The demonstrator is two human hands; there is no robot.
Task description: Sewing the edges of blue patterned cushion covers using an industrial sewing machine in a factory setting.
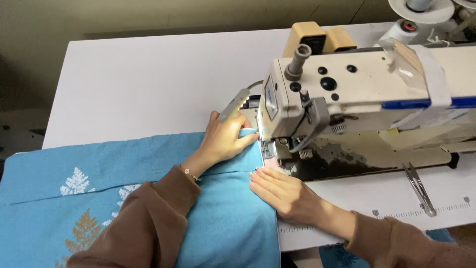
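A blue cloth (pixel 99 164) with white and brown leaf prints lies across the white table (pixel 148 79) in front of a cream sewing machine (pixel 357 94). My left hand (pixel 225 139) rests on the cloth's far corner beside the needle area, fingers curled over the folded edge. My right hand (pixel 280 193) lies flat, palm down, on the cloth's right edge just in front of the presser foot (pixel 267 149). Both arms wear brown sleeves.
Thread snips (pixel 420 188) lie on the table to the right of the machine bed. Thread spools (pixel 406 27) stand at the back right. A ruler scale (pixel 421 213) runs along the table's front edge.
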